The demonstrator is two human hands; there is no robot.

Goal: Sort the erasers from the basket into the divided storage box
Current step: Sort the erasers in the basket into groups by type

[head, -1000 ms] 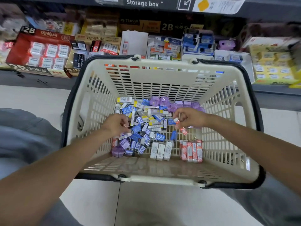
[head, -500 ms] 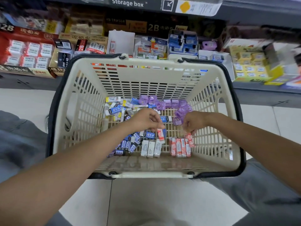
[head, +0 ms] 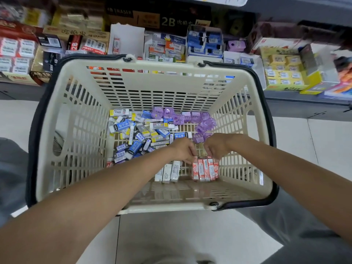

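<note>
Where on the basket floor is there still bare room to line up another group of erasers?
Bare grid lies along the near wall of the basket, in front of the white row and the red row, and in the right-hand strip past the purple erasers. The mixed blue-and-white pile crowds the far left.

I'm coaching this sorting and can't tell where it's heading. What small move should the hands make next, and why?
Probably seat the red eraser that the left hand seems to bring to the near end of the red eraser row, flush beside the others. The right hand rests at the row's far end, and the white erasers already stand grouped beside it in the basket, so grouping by kind looks underway.
</note>
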